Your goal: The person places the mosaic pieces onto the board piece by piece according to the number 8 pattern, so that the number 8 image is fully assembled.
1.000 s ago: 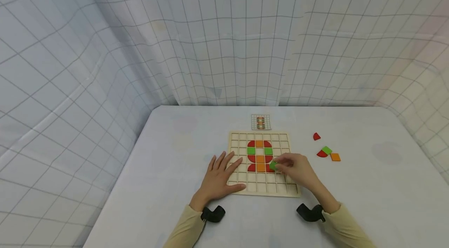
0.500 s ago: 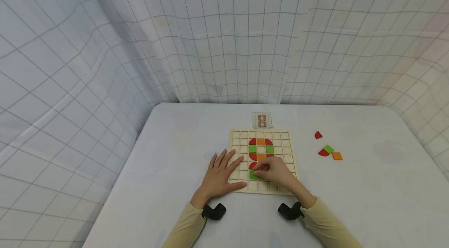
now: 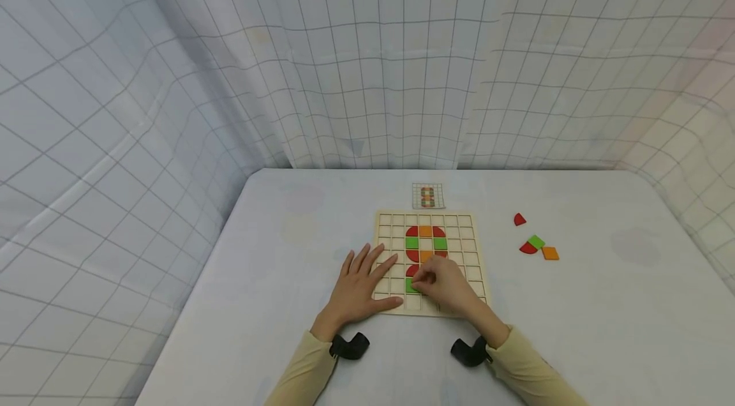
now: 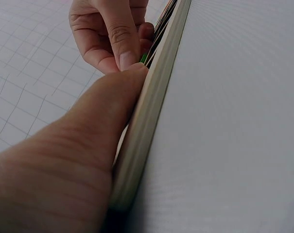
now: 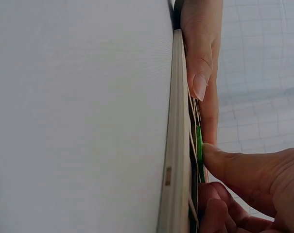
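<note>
A wooden grid board (image 3: 462,222) lies on the table. Across its left part my left hand (image 3: 357,291) rests flat with spread fingers, the thumb along the near edge. My right hand (image 3: 446,286), fingers curled, has its thumb and fingertips on a green square tile (image 3: 409,285) in the lower part of the grid. In the right wrist view the thumb touches this green tile (image 5: 199,145), which lies at the board's surface. Farther up the grid sit red quarter-round pieces (image 3: 412,255), orange squares (image 3: 425,231) and green squares (image 3: 439,243). My right hand covers some cells.
Behind the board lies a small card (image 3: 427,196) printed with a coloured grid pattern. To the right are loose pieces: a red quarter-round (image 3: 519,219), another red one (image 3: 528,248), a green square (image 3: 536,241) and an orange square (image 3: 550,253). Gridded white curtains (image 3: 373,74) surround the white table.
My right hand has carried the green tile left from the pattern's right side and down into a cell below the left red piece. The left hand has stayed on the board.
</note>
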A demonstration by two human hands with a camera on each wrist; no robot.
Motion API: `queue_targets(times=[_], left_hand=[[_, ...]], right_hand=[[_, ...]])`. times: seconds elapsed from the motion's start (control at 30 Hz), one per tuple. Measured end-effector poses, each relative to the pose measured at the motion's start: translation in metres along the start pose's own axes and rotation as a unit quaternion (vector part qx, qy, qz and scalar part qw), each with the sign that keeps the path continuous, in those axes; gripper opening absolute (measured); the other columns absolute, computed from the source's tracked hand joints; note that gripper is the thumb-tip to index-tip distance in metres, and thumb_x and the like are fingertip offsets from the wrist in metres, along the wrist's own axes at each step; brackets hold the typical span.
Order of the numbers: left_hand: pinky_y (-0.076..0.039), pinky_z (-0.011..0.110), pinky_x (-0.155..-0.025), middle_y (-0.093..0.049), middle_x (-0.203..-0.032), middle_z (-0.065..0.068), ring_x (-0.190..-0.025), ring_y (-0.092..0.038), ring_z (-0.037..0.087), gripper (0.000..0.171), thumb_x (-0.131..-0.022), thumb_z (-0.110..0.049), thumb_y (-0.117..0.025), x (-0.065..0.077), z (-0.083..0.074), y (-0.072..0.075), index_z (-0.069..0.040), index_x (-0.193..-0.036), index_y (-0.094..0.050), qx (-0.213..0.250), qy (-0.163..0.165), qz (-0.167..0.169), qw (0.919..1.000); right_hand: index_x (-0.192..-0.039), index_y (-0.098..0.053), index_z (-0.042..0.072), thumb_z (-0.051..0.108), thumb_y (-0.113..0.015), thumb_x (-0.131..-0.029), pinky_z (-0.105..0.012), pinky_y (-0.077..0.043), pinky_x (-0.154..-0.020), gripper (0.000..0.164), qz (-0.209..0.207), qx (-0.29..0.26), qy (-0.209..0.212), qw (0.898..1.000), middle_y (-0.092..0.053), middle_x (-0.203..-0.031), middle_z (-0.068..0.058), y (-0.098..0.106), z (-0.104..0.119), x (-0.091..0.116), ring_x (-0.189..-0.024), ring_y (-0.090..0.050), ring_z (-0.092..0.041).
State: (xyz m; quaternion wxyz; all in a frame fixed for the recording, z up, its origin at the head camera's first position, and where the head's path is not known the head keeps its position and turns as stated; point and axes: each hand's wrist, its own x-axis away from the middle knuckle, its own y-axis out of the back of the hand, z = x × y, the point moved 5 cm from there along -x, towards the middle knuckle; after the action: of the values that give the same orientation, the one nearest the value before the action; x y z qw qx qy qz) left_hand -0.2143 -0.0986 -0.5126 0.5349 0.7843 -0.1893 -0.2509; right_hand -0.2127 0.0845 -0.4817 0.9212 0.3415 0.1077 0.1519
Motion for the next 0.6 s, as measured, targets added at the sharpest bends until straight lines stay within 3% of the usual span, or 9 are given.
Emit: queue_targets(times=[0.27,0.37,0.47,0.6], left_hand=[[-0.005,0.053,-0.11,-0.024,-0.154,0.006,-0.142,-0.013,0.031,0.081,-0.084,-0.071,-0.047,0.001,0.002,-0.001,-0.025,-0.149,-0.034,-0.004,0.006,0.002,1.0],[-0.005,0.053,-0.11,-0.023,-0.155,0.006,-0.142,-0.012,0.031,0.08,-0.085,-0.07,-0.048,0.001,0.001,-0.002,-0.026,-0.15,-0.033,-0.001,0.004,0.003,1.0],[-0.005,0.053,-0.11,-0.022,-0.155,0.006,-0.142,-0.012,0.031,0.08,-0.084,-0.068,-0.051,0.001,0.001,-0.003,-0.026,-0.15,-0.032,0.0,0.003,0.006,1.0],[-0.004,0.052,-0.111,-0.022,-0.155,0.005,-0.142,-0.011,0.03,0.08,-0.084,-0.065,-0.054,0.001,0.001,-0.003,-0.026,-0.15,-0.031,-0.005,0.007,0.009,0.9999]], right_hand=[[-0.076,-0.073,0.013,0.01,-0.077,-0.08,-0.023,-0.044,-0.055,0.006,0.036,0.003,0.03,0.999,-0.056,-0.072,0.011,0.003,0.004,0.004,-0.062,-0.05,-0.005],[-0.08,-0.074,0.012,0.01,-0.076,-0.081,-0.023,-0.046,-0.058,0.003,0.031,-0.007,0.042,0.999,-0.057,-0.074,0.011,0.011,-0.001,0.005,-0.066,-0.052,-0.005],[-0.084,-0.074,0.011,0.009,-0.076,-0.081,-0.024,-0.048,-0.061,0.004,-0.002,-0.011,0.036,0.999,-0.061,-0.078,0.01,0.029,-0.012,0.007,-0.069,-0.054,-0.008],[-0.087,-0.075,0.008,0.008,-0.075,-0.082,-0.027,-0.048,-0.061,0.005,-0.083,0.023,-0.003,0.996,-0.065,-0.082,0.003,0.063,-0.037,0.009,-0.071,-0.057,-0.013]])
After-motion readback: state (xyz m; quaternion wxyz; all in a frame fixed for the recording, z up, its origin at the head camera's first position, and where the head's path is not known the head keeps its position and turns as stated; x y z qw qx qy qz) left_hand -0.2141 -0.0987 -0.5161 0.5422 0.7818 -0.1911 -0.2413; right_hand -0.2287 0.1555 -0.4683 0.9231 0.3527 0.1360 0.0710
